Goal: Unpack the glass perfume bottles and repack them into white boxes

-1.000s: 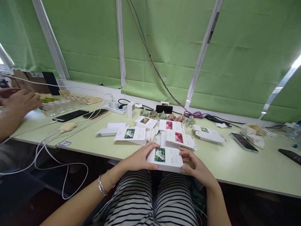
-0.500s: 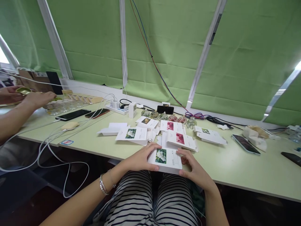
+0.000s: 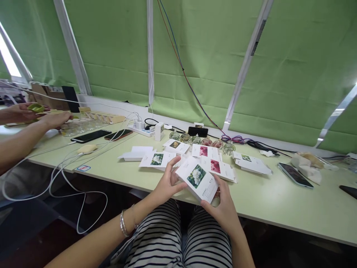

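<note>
A white carton printed with a white flower on green leaves is tilted above the table's front edge. My right hand grips its right side, thumb at the lower corner and fingers behind the edge. Around the left corner is my left hand, its thumb against the carton's lower-left edge and its forefinger raised by the upper corner. Just behind lie flat unfolded cartons, one with a white flower picture and others with pink flowers. Several round glass ornaments stand in a row farther back.
A small upright white box stands near a power strip. Phones lie to the right and left. White cables hang over the left table edge. Another person's hands work at far left over clear containers.
The carton has turned clockwise and tilted up between my hands. My left forefinger has lifted from its top. The view has shifted slightly left.
</note>
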